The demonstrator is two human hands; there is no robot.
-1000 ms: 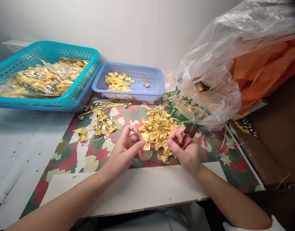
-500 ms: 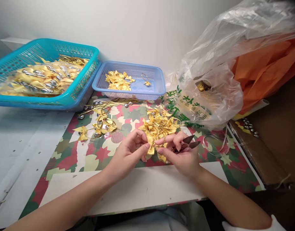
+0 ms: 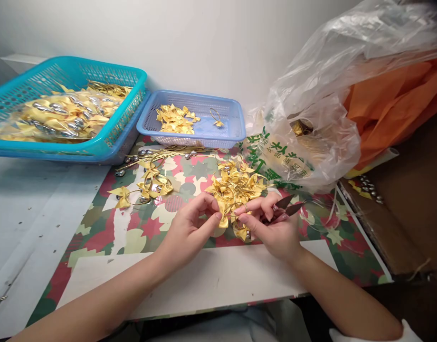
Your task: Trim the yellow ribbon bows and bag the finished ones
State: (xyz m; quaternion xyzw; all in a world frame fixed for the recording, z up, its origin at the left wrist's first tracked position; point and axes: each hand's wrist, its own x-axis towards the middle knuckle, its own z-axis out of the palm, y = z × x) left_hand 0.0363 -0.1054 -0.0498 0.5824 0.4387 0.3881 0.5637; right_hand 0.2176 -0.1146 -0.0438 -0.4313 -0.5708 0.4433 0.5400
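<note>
My left hand (image 3: 190, 227) pinches a small yellow ribbon bow (image 3: 223, 220) between thumb and fingertips. Facing it, my right hand (image 3: 277, 232) has dark-bladed scissors (image 3: 291, 209) tucked in the palm, blades pointing right and slightly apart. Its thumb and forefinger close near a thin gold wire beside the bow; how firmly they grip it is hard to see. Just beyond the hands lies a heap of yellow bows on gold wire loops (image 3: 238, 184). Under the right fingers another bow with a silver bell-like bead (image 3: 242, 232) is partly covered.
A smaller bunch of looped bows (image 3: 147, 186) lies to the left. At the back stand a blue basket (image 3: 236, 135) with loose bows and a turquoise basket (image 3: 128, 114) with a filled bag. A plastic bag (image 3: 325, 166) slumps at right. White card (image 3: 204, 280) lines the front edge.
My right hand has shifted slightly right, away from the left, and the scissors have moved with it. More of the silver bead beneath shows. My left hand stays nearly still on the bow.
</note>
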